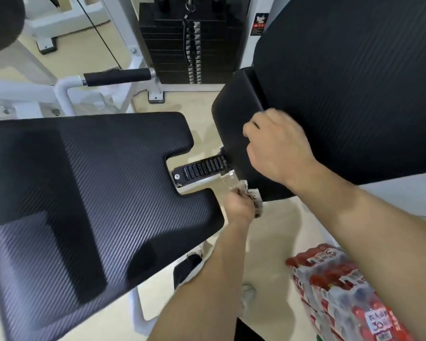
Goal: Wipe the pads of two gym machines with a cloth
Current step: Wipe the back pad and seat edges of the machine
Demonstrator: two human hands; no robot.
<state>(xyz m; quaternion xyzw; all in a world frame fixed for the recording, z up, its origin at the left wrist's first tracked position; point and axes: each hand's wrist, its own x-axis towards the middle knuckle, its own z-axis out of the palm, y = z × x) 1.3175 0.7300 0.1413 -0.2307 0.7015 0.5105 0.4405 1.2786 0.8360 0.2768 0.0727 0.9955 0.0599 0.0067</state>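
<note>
A gym room with a pale beige floor (207,104) and white machine frames; at the far side stands a black weight stack (172,45) with a thin cable (94,25) running down past it, and a black foam handle (117,77) juts out on a white bar to its left. The wide black seat pad (96,180), ribbed and notched on its right edge, fills the left half of the view; out of the notch a black slotted adjustment rail (202,168) reaches right toward the lower pad (234,114). That smooth lower pad stands in front of the big ribbed back pad (342,82), which takes up the upper right corner.

The left grip (239,205), a bare hand, is closed round a crumpled pale cloth (255,200); the cloth touches the lower pad at its bottom left corner, just right of the seat pad's near right corner. The right grip (276,146) lies on the lower pad near the seam with the back pad, its fingers bent down against the surface; it is blurred, and I cannot tell whether it clasps the pad or only presses on it.

On the floor at the lower right edge sits a shrink-wrapped pack of bottles (337,286) with red labels, partly covered by the right forearm.
</note>
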